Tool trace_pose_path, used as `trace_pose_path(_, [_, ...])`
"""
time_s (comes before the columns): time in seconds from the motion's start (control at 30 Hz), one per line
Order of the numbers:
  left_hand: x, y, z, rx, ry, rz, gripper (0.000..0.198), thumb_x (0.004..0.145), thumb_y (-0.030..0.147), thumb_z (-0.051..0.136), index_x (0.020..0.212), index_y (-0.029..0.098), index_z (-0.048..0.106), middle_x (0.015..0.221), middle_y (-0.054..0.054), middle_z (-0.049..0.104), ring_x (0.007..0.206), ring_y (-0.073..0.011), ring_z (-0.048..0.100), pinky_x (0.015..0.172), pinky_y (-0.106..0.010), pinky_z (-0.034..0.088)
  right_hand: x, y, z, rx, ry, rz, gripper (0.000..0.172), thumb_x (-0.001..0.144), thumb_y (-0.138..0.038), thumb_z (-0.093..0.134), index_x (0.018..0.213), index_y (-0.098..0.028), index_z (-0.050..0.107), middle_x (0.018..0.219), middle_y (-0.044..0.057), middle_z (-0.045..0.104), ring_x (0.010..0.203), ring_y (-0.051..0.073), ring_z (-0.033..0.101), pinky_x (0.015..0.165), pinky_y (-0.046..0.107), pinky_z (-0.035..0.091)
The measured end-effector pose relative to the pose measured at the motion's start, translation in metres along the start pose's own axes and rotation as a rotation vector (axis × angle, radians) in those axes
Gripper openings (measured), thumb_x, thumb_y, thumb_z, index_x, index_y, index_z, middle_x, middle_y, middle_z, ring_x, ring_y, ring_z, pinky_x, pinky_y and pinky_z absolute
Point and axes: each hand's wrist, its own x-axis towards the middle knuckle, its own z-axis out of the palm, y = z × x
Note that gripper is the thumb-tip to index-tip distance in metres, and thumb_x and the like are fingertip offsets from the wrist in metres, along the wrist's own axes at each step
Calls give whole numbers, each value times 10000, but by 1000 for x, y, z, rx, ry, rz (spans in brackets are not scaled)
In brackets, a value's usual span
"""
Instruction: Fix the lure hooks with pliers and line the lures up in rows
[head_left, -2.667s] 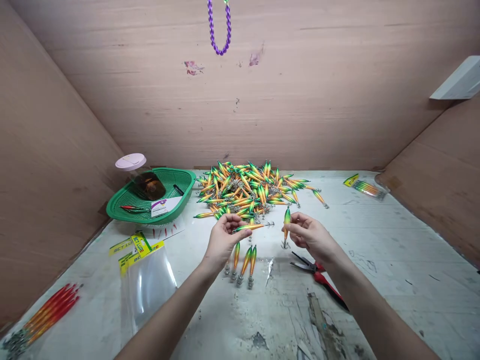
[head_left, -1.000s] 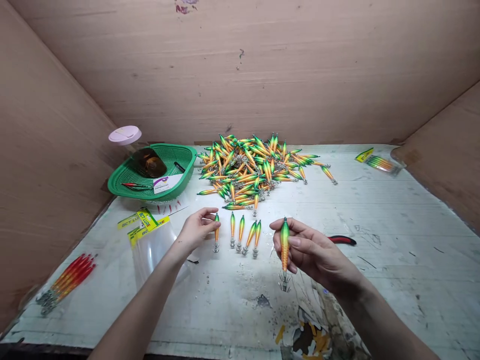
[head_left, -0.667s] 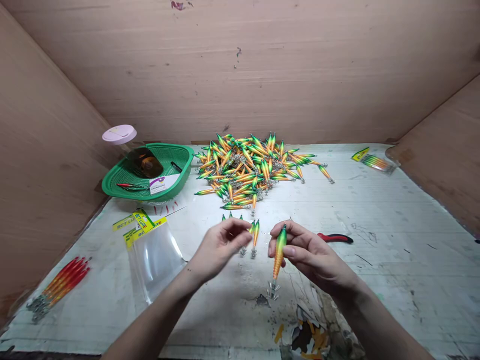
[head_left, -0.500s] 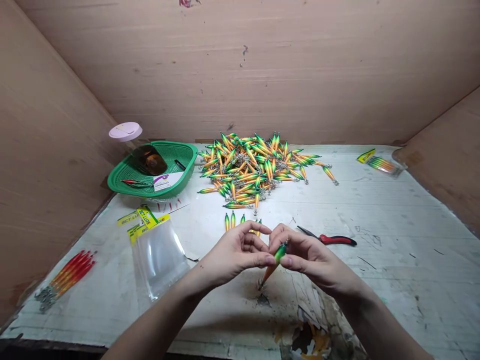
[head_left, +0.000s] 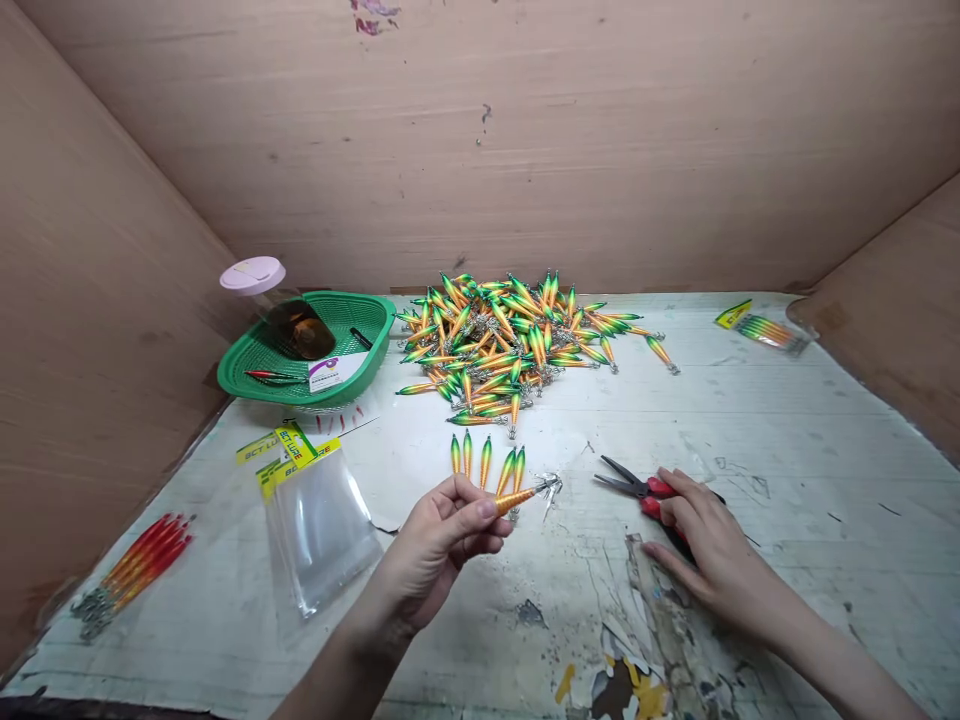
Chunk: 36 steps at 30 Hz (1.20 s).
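My left hand (head_left: 442,535) is closed on a green and orange lure (head_left: 521,494), pinching its body so that the hooked end points right. Just behind it, several lures (head_left: 484,461) lie in a neat row on the table. My right hand (head_left: 709,535) rests on the red-handled pliers (head_left: 637,487), fingers curled over the handles while the dark jaws point left. A big pile of the same lures (head_left: 510,345) sits at the back middle of the table.
A green basket (head_left: 247,375) with a dark object and a card stands at the back left, a pink lid (head_left: 253,275) beside it. Clear bags with yellow headers (head_left: 311,500) lie left of my hand. Red lures (head_left: 135,570) lie front left, a packed bag (head_left: 761,328) back right. Wooden walls enclose the table.
The lure went from my right hand into my left hand. My right hand moved right and came down on the pliers. Earlier my left hand laid a lure in the row.
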Motion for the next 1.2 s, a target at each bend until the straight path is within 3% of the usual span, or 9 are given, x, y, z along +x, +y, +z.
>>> trace_pose_path(0.17, [-10, -24, 8, -288, 5, -70, 504, 577, 275, 958, 996, 116, 728, 762, 17, 635, 628, -48, 570, 625, -160, 475, -7, 5, 15, -193, 175, 43, 392, 977, -526, 414, 899, -176, 574, 1195, 265, 545, 1204, 429, 499, 950, 627, 441])
trace_pose_path(0.3, [-15, -38, 12, -286, -35, -31, 429, 724, 374, 866, 1008, 87, 720, 776, 7, 573, 650, -53, 507, 632, -172, 423, 2, -4, 9, -251, 196, 76, 403, 992, -491, 369, 811, -194, 574, 962, 189, 561, 931, 359, 546, 837, 616, 468])
trace_pose_path(0.4, [-17, -43, 13, -188, -49, 53, 338, 786, 391, 813, 967, 141, 676, 824, -11, 604, 707, -82, 525, 711, -199, 422, 5, -31, -9, -195, 142, 46, 329, 1015, -432, 363, 850, -210, 543, 907, 124, 556, 813, 265, 551, 745, 459, 514])
trace_pose_path(0.5, [-17, -46, 14, -109, -62, 106, 316, 807, 411, 789, 950, 177, 632, 838, 4, 590, 640, -72, 494, 637, -209, 391, 5, -76, -31, 89, -19, -39, 214, 1035, -296, 374, 855, -237, 475, 815, 34, 524, 701, 169, 547, 615, 285, 499])
trace_pose_path(0.57, [-17, -47, 15, -57, -75, 135, 340, 820, 439, 772, 1016, 198, 634, 830, 19, 562, 574, -53, 435, 555, -206, 328, 6, -104, -43, 268, -110, -98, 179, 1004, -270, 479, 829, -238, 460, 779, 12, 513, 668, 148, 545, 573, 249, 488])
trace_pose_path(0.67, [-19, -48, 17, 41, -101, 170, 445, 832, 493, 745, 1171, 226, 638, 818, 26, 520, 549, -43, 381, 525, -210, 274, 12, -130, -53, 333, -162, -156, 160, 982, -217, 502, 822, -227, 496, 796, 20, 536, 682, 138, 576, 587, 222, 508])
trace_pose_path(0.8, [-23, -49, 16, 213, -76, 193, 536, 848, 568, 691, 1260, 231, 627, 823, 18, 492, 580, -61, 380, 557, -228, 308, 18, -136, -56, 326, -148, -153, 140, 981, -205, 498, 845, -223, 526, 828, 26, 546, 694, 130, 594, 611, 208, 516])
trace_pose_path(0.97, [-24, -55, 9, 426, 25, 317, 475, 916, 532, 605, 1291, 241, 625, 906, -36, 553, 679, -129, 453, 628, -266, 403, 19, -136, -57, 304, -151, -161, 124, 973, -203, 511, 854, -225, 536, 833, 27, 550, 691, 130, 603, 613, 205, 523])
trace_pose_path(1.2, [-28, -51, 10, 651, 86, 504, 344, 968, 385, 551, 1275, 291, 675, 1143, -93, 632, 1039, -241, 564, 944, -333, 447, 24, -142, -64, 270, -142, -173, 171, 975, -221, 497, 819, -215, 566, 804, 35, 570, 657, 131, 613, 579, 215, 539])
